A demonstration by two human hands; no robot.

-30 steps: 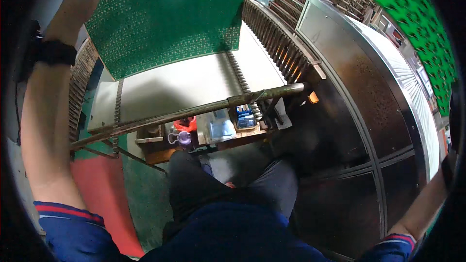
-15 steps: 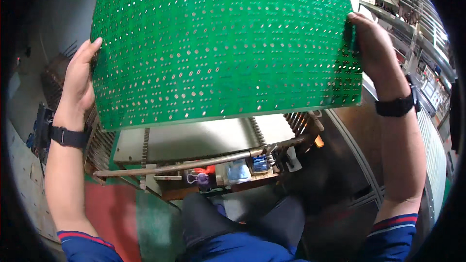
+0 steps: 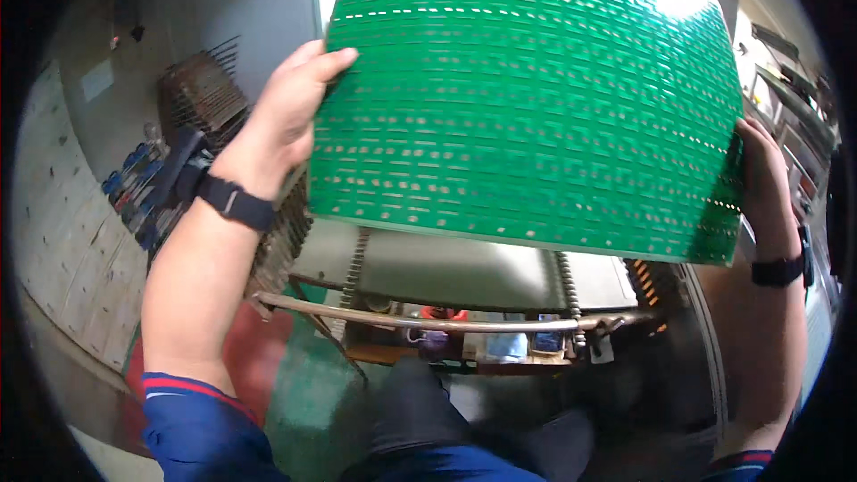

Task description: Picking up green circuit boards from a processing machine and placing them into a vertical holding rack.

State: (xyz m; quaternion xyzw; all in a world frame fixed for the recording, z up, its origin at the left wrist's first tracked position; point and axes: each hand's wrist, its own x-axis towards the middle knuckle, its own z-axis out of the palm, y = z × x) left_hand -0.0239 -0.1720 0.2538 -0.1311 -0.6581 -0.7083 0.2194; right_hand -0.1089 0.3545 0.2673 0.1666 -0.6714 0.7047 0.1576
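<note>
A large green circuit board panel [image 3: 536,116] with rows of small pads is held up in front of me, its near edge tilted down to the right. My left hand [image 3: 290,107] grips its left edge, thumb on the near face and the other fingers behind. On the opposite edge, my right hand [image 3: 766,170] is closed around the board, its fingers mostly hidden. Bright glare washes out the board's upper right. Below it stands a metal rack with a rounded front bar [image 3: 446,325] and coiled, spring-like dividers [image 3: 355,266].
Under the rack, a shelf holds a purple cup-like thing [image 3: 435,339], a light blue item [image 3: 507,346] and other small articles. Another slotted rack [image 3: 202,94] is at far left. Pale wooden boards [image 3: 71,241] line the left side. Red [image 3: 259,348] and green floor areas show below.
The board and both hands have shifted right in the view, and the board now slopes down to the right. The rack also appears further right, so the view has turned left.
</note>
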